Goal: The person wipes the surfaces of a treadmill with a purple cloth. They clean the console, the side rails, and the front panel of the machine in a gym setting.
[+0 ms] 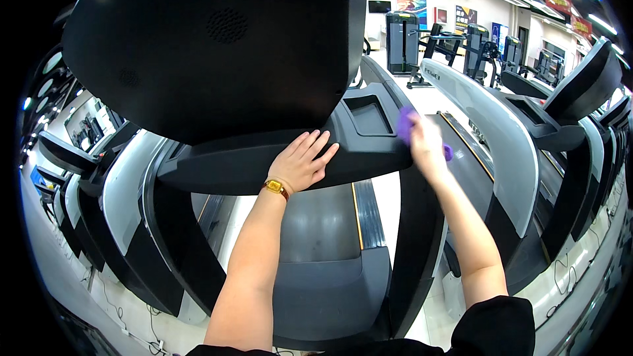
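Before me stands a treadmill, seen from its front end, with the black back of its console (pixel 207 59) filling the upper left. My left hand (pixel 301 160) lies flat on the dark crossbar (pixel 222 163) below the console, fingers spread and holding nothing. A gold-faced watch (pixel 274 186) is on that wrist. My right hand (pixel 426 146), blurred, grips a purple cloth (pixel 405 126) at the right end of the crossbar, beside the treadmill's upright. Part of the cloth pokes out past the hand. Between the two hands is a recessed tray (pixel 368 114) in the crossbar.
The running belt (pixel 321 222) and grey motor cover (pixel 329 291) lie below my arms. A neighbouring treadmill (pixel 487 143) stands close on the right, another (pixel 126 193) on the left. Power cables (pixel 568 277) trail over the floor. Weight machines (pixel 402 42) stand farther back.
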A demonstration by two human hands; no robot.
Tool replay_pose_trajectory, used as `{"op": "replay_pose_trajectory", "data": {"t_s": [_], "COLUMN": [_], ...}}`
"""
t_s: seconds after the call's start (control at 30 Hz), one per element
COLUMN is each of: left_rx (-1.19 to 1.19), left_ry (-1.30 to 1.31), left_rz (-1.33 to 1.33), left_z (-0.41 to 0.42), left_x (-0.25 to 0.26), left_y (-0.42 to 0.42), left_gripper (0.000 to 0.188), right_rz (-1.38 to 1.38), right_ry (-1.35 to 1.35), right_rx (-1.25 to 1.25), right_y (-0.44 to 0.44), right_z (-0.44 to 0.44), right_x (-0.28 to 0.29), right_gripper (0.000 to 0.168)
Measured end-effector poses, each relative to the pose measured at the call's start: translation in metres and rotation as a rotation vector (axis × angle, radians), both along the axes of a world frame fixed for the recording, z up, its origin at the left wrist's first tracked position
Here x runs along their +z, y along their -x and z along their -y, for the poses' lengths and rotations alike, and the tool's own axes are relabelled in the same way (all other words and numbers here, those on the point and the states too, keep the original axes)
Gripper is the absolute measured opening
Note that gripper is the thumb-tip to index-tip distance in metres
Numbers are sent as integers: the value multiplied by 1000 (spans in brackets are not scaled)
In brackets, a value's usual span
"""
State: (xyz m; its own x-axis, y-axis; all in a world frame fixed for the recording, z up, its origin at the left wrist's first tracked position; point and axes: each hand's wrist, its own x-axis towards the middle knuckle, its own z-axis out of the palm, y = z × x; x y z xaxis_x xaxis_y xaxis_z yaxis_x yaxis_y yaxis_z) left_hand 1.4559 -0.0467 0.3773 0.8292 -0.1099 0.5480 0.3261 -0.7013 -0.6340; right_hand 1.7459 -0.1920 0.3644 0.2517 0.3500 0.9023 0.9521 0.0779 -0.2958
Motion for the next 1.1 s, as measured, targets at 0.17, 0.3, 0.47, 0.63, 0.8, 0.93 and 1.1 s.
{"op": "replay_pose_trajectory", "data": {"t_s": [0.17, 0.3, 0.47, 0.63, 0.8, 0.93, 1.1], "left_rx": [-60, -16, -40, -66, -50, -63, -57], "left_ry": [40, 19, -14, 10, 22, 16, 31], "left_rz": [44, 27, 55, 51, 56, 81, 73], "left_z": [-1, -1, -3, 0, 1, 3, 3], "left_x": [-1, 1, 1, 3, 3, 6, 7], "left_y": [5, 5, 7, 0, 10, 6, 2], "left_gripper": [52, 54, 54, 52, 52, 51, 50], "right_rz": [119, 256, 435, 329, 289, 392, 521], "right_ry": [89, 118, 256, 312, 445, 686, 900], "right_rx": [-6, -3, -90, -396, -377, -391, -241], "right_y": [97, 134, 75, 22, 83, 114, 125], "right_z": [-20, -22, 2, 57, 108, 172, 221], "right_x": [-13, -18, -14, -27, -76, -204, -273], "right_gripper": [28, 45, 44, 34, 29, 32, 30]}}
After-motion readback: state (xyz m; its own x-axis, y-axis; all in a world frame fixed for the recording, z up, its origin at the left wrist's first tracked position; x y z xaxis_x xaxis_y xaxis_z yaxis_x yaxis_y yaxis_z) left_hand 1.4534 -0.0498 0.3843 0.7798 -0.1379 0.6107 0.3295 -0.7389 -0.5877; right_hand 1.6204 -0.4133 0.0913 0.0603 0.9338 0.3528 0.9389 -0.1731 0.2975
